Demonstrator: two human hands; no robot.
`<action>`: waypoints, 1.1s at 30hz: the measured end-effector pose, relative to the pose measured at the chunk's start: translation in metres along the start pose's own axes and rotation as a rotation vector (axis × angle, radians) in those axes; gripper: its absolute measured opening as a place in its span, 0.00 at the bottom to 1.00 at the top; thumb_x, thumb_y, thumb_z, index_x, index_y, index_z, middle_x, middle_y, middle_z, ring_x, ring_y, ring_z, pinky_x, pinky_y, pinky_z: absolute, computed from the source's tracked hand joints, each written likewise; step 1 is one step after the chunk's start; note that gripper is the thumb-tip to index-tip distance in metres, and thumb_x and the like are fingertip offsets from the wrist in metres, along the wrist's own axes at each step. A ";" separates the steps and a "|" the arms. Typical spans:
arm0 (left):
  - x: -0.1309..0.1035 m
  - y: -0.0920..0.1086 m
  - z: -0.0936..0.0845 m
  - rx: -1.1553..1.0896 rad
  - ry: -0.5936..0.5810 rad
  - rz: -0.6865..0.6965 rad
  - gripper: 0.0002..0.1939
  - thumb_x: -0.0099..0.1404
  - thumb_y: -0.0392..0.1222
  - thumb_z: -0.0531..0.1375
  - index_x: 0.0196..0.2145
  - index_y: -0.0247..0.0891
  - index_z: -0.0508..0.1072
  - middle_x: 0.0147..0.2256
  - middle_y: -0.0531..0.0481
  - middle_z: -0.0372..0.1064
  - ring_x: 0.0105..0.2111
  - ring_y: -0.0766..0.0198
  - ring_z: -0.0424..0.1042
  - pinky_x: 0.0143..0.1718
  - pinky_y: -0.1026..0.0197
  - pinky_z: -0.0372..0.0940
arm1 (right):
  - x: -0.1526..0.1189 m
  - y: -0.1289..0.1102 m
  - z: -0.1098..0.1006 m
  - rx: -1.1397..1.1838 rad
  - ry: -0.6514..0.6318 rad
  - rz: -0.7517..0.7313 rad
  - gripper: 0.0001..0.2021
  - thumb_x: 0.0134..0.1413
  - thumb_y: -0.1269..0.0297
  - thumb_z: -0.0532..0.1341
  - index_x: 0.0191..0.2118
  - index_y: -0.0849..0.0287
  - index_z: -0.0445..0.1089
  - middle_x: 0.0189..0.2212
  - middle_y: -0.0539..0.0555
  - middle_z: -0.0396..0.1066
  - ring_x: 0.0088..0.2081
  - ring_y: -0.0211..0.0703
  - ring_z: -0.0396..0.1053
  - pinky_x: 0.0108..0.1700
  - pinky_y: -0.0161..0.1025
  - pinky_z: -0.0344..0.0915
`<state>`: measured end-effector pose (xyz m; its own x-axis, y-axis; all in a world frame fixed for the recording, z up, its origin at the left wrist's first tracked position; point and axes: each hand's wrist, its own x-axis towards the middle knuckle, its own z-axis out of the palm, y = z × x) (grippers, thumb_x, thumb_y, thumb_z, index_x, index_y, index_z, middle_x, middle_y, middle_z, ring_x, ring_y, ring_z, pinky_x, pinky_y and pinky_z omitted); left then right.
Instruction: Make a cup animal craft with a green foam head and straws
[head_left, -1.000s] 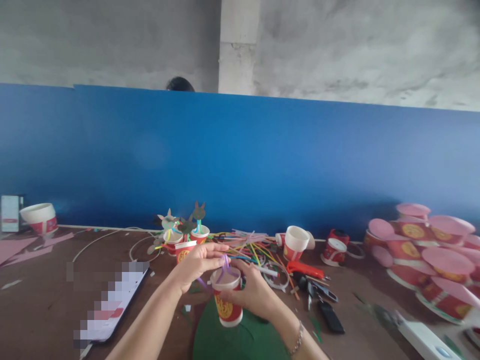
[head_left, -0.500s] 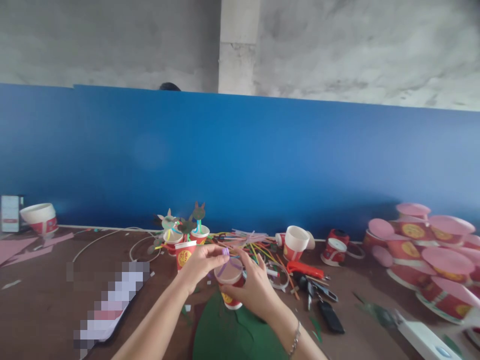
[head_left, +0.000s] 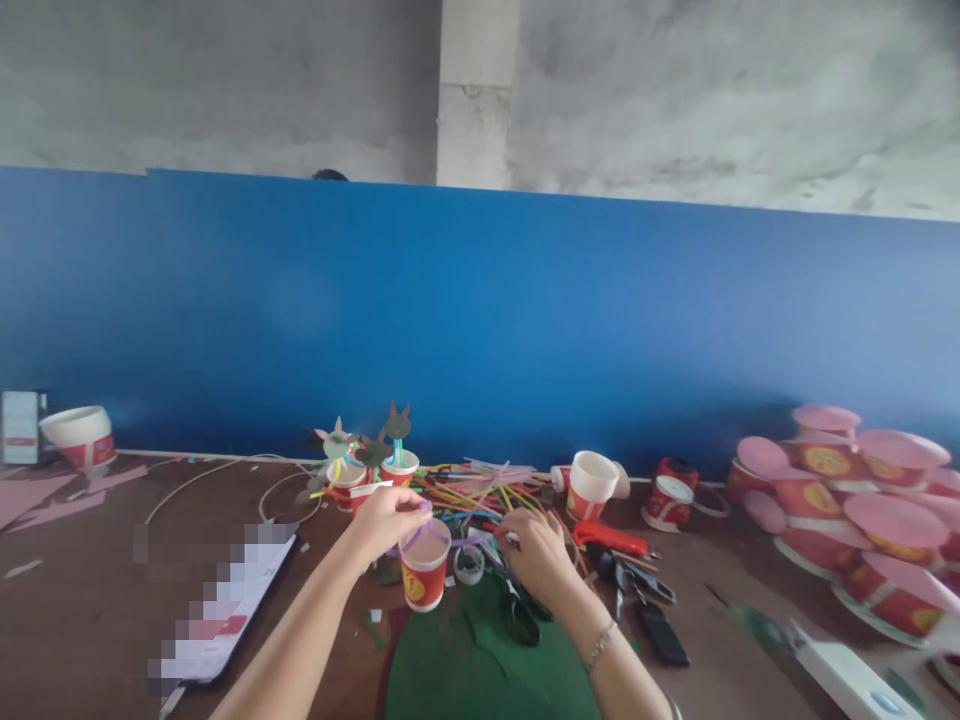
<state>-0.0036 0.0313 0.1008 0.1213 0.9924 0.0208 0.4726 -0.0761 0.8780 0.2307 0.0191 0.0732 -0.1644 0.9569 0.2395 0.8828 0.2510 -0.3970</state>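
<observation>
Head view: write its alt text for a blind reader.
The left hand pinches a purple strip at the rim of a red cup, while the right hand is near scissors. Colored strips lie behind; pink-topped cups are piled at right.

Blue partition (head_left: 480, 320) before grey wall (head_left: 675, 100)
</observation>
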 end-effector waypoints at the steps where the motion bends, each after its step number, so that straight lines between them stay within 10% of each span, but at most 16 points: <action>1: 0.001 -0.001 0.000 0.003 0.006 0.005 0.14 0.51 0.47 0.60 0.32 0.34 0.75 0.32 0.46 0.76 0.36 0.55 0.73 0.36 0.60 0.63 | -0.001 0.000 0.004 0.003 -0.019 -0.034 0.10 0.49 0.71 0.56 0.28 0.54 0.75 0.39 0.53 0.73 0.46 0.47 0.65 0.56 0.49 0.47; 13: -0.001 0.004 0.001 0.092 0.051 0.065 0.09 0.50 0.44 0.58 0.28 0.35 0.71 0.30 0.47 0.74 0.32 0.58 0.73 0.32 0.62 0.63 | -0.010 0.001 0.047 -0.130 -0.088 -0.200 0.12 0.42 0.68 0.62 0.37 0.53 0.74 0.58 0.58 0.57 0.61 0.57 0.46 0.59 0.55 0.38; 21: 0.000 0.002 0.001 0.116 0.091 0.117 0.09 0.51 0.44 0.58 0.29 0.36 0.72 0.30 0.47 0.75 0.32 0.58 0.74 0.33 0.61 0.63 | -0.001 0.007 0.036 0.015 -0.051 -0.146 0.12 0.43 0.75 0.56 0.33 0.55 0.73 0.48 0.55 0.67 0.52 0.48 0.60 0.53 0.43 0.52; 33: -0.004 0.004 0.001 0.178 0.065 0.093 0.12 0.51 0.47 0.59 0.32 0.38 0.72 0.32 0.48 0.74 0.34 0.57 0.73 0.34 0.60 0.64 | 0.002 0.027 0.019 -0.214 0.005 0.084 0.14 0.47 0.75 0.56 0.39 0.56 0.73 0.45 0.56 0.69 0.50 0.51 0.62 0.54 0.46 0.48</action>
<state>-0.0010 0.0266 0.1035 0.1177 0.9840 0.1337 0.6098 -0.1779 0.7723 0.2459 0.0306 0.0459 -0.0844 0.9722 0.2183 0.9667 0.1330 -0.2186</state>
